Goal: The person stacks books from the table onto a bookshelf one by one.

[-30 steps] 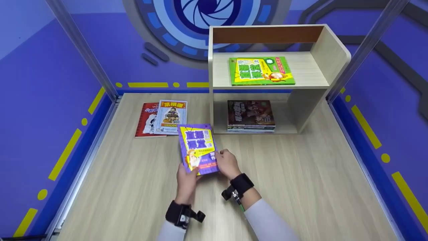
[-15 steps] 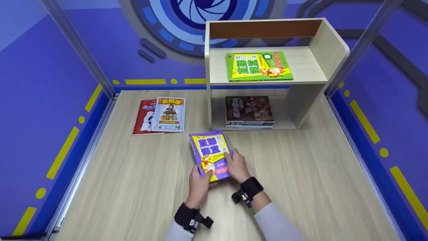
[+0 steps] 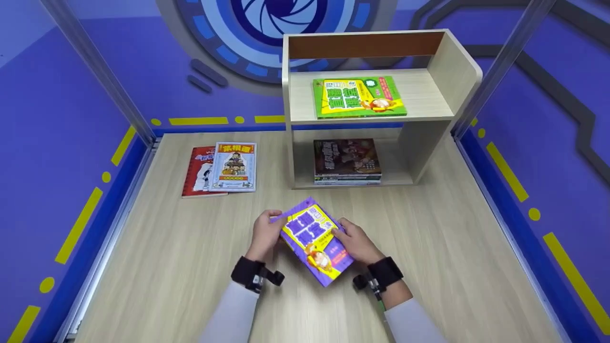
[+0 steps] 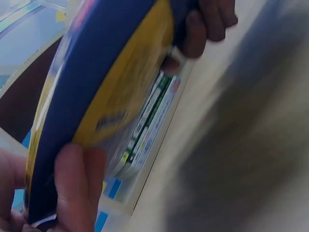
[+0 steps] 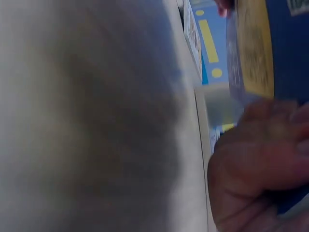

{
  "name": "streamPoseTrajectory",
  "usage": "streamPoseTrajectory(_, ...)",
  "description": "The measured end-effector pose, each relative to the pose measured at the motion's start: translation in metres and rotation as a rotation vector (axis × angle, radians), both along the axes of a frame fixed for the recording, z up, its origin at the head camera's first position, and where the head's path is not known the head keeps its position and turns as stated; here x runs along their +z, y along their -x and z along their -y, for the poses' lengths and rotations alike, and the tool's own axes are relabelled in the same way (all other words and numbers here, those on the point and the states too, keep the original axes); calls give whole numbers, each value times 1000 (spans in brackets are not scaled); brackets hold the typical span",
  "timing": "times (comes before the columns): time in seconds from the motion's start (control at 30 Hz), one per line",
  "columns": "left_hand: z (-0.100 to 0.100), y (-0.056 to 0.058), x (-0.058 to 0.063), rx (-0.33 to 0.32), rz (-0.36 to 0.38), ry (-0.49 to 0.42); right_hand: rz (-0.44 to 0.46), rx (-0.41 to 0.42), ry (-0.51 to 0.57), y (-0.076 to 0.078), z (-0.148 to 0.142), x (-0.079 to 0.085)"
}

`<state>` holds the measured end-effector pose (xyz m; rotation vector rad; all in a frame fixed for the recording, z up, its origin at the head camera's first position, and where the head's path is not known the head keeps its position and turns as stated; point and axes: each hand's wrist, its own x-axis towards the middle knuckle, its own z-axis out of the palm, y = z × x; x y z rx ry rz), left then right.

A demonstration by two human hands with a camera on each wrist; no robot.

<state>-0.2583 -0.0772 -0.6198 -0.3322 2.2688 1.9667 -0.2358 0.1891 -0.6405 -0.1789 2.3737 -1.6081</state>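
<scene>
A: Where is the purple book (image 3: 315,242) now?
B: Up in both hands over the table (image 3: 186,267), in front of the shelf unit (image 3: 426,90), its top edge slanting toward the left. Both wrist views show its underside with a gap below, so it seems to be off the surface.

A: What has just changed?
B: The left hand (image 3: 266,234) has gone from the book's lower left corner to its upper left one. Its thumb is on the cover and its fingers are clamped underneath. The book has swung anticlockwise too.

A: And the right hand (image 3: 358,244)?
B: It stays on the right-hand edge, thumb on top, fingers curled beneath.

A: What does that mean for the work?
B: Probably a re-grip and a turn, with the book not laid anywhere yet. Held from two opposite sides, it looks well controlled.

A: Has anything else shifted?
B: Apparently not. The green book (image 3: 360,97) lies flat on the upper board, and the dark-covered stack (image 3: 347,159) sits in the lower compartment. To the left, the blue-bordered comic (image 3: 233,166) overlaps the red book (image 3: 193,178).
</scene>
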Motion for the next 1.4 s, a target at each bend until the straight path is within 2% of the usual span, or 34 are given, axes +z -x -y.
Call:
streamPoseTrajectory(0.07, 4, 6, 2, -76, 31, 17, 22, 41, 5, 1, -7, 1)
streamPoseTrajectory(0.17, 8, 13, 6, -232, 88, 73, 48, 90, 3, 3, -15, 3)
streamPoseTrajectory(0.23, 8, 15, 9, -344, 111, 125, 54, 126, -2, 3, -20, 4)
streamPoseTrajectory(0.33, 7, 15, 10, -483, 139, 142, 55, 179, -16, 3, -26, 4)
streamPoseTrajectory(0.4, 6, 13, 9, -539, 140, 133, 53, 213, -21, 3, -29, 4)
streamPoseTrajectory(0.5, 2, 11, 6, -580, 108, 141, 49, 245, -36, 2, -33, 5)
streamPoseTrajectory(0.7, -8, 5, 6, -565, 17, 180, 55, 232, -41, 1, -38, 7)
streamPoseTrajectory(0.87, -10, 3, 15, -535, -57, 231, 58, 203, -36, 4, -41, 13)
streamPoseTrajectory(0.93, -9, 3, 20, -498, -104, 247, 34, 143, -15, 7, -43, 15)
streamPoseTrajectory(1.0, -7, 3, 25, -444, -157, 262, 4, 47, 51, 10, -46, 17)
streamPoseTrajectory(1.1, -8, 2, 30, -350, -228, 286, -4, -128, 215, 13, -46, 22)
streamPoseTrajectory(1.2, -11, 0, 31, -249, -253, 283, 13, -272, 354, 10, -40, 26)
streamPoseTrajectory(1.3, -17, -4, 28, -160, -239, 252, 12, -340, 354, 3, -29, 27)
streamPoseTrajectory(1.4, -23, -7, 25, -109, -223, 241, -21, -358, 244, -5, -18, 24)
